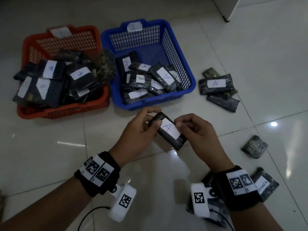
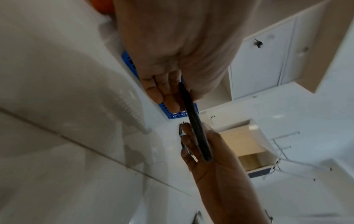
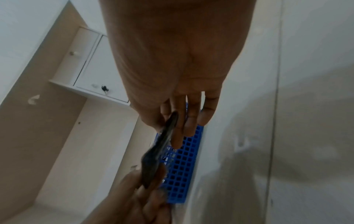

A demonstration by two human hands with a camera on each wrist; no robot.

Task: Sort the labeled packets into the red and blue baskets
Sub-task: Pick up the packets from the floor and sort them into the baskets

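Note:
Both hands hold one dark packet [image 1: 168,130] with a white label marked A, just in front of the blue basket [image 1: 181,54]. My left hand [image 1: 145,127] pinches its far left end, thumb on top. My right hand [image 1: 191,130] pinches its right edge. The wrist views show that packet edge-on [image 2: 195,122] [image 3: 159,151] between the fingers of both hands. The blue basket holds several packets marked A. The red basket [image 1: 30,45] to its left is piled with several labeled packets.
More packets lie on the white tiled floor: a small pile [image 1: 218,89] right of the blue basket, one [image 1: 255,146] further forward, others [image 1: 266,184] by my right wrist. A white cabinet [image 1: 236,7] stands at the far right. A black cable [image 1: 90,215] runs under my left wrist.

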